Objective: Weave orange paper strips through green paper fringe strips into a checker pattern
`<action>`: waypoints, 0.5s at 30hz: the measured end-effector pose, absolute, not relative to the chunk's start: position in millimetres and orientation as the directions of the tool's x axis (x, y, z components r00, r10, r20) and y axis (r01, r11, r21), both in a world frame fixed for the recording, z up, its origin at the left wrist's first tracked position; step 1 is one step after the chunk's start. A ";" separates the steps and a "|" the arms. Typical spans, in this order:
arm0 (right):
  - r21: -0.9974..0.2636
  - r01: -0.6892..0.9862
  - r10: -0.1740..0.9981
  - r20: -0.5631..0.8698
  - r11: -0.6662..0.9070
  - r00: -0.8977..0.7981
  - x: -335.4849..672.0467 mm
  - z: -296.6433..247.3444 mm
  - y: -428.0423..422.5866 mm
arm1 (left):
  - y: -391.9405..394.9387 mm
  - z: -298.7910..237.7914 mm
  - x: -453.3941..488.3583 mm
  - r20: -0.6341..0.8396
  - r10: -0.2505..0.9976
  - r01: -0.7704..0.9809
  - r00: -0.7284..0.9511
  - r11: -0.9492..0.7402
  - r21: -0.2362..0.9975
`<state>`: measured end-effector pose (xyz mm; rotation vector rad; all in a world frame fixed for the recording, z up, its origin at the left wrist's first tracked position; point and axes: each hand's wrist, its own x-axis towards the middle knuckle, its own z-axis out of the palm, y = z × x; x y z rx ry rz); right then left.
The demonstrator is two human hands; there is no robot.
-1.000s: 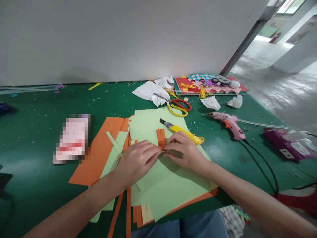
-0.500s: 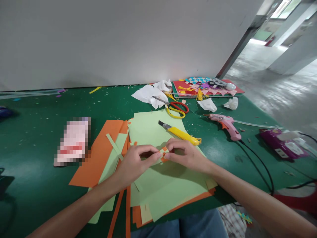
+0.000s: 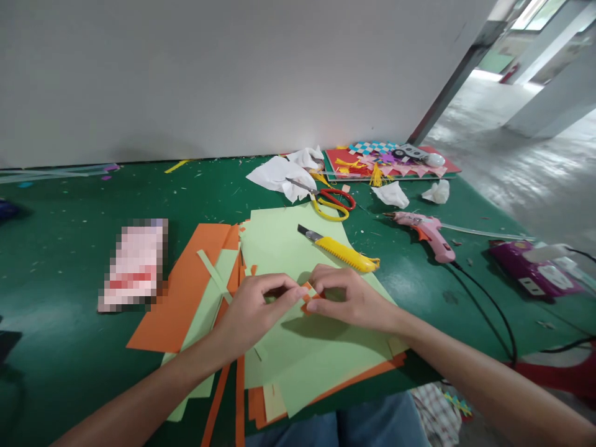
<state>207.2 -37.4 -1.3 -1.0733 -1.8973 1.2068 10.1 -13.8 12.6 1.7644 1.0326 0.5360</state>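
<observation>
My left hand (image 3: pixel 254 308) and my right hand (image 3: pixel 351 299) meet over a light green paper sheet (image 3: pixel 284 248) and pinch a small folded orange paper piece (image 3: pixel 308 299) between their fingertips. Only its orange edges show between the fingers. A yellow utility knife (image 3: pixel 342 250) with its blade out lies on the green sheet just beyond my right hand. Orange sheets (image 3: pixel 190 279) and loose strips lie under and to the left of the green paper.
Red and yellow scissors (image 3: pixel 333 202) lie by crumpled white tissue (image 3: pixel 279 174). A pink glue gun (image 3: pixel 431 228) with a black cord rests at the right, a purple box (image 3: pixel 535 273) beyond it. A red craft board (image 3: pixel 391 160) lies near the wall. A pink packet (image 3: pixel 135 264) sits at the left.
The orange piece stood flat and longer beyond my fingers a second ago; now it is folded small and held low between both hands' fingertips. The view shifted slightly.
</observation>
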 end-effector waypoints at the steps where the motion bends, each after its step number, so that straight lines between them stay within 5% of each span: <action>1: -0.924 0.294 0.880 0.085 0.246 -0.468 207.2 -1.5 -37.5 | -13.7 13.2 10.3 -0.119 0.840 0.394 0.530 -0.119 0.911; 15: -0.948 0.251 0.878 0.054 0.195 -0.475 207.9 -2.4 -38.0 | -12.8 16.4 12.2 -0.159 0.817 0.382 0.555 -0.081 0.920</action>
